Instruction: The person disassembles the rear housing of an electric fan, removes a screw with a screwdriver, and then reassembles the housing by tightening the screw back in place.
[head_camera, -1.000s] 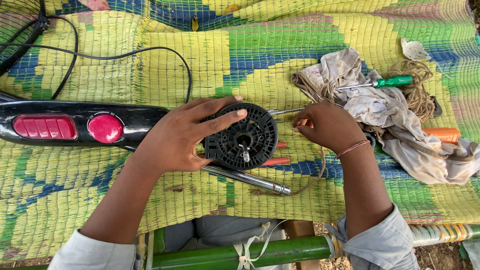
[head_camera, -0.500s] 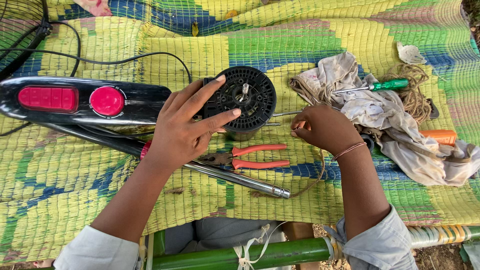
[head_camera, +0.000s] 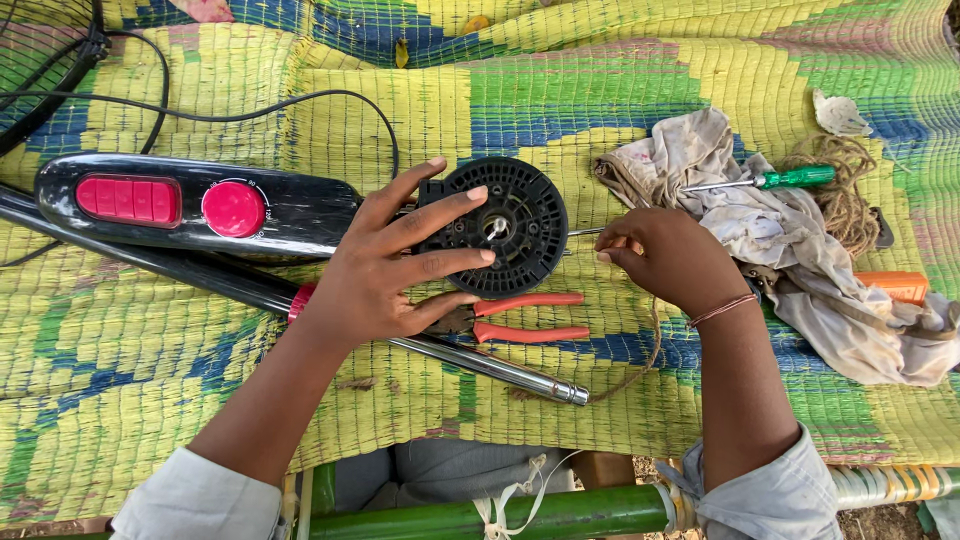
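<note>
Fan parts lie across the mat (head_camera: 640, 90) — the black base (head_camera: 200, 205) with its red buttons at left, the metal pole (head_camera: 480, 360) under my wrist, the round motor cover (head_camera: 505, 238) at centre. I judge the job mid-way: the fan is apart, nothing rejoined. My left hand (head_camera: 385, 275) spreads flat on the cover; my right hand (head_camera: 670, 255) pinches a thin rod (head_camera: 585, 232) — pliers (head_camera: 525, 318) lie unused.
</note>
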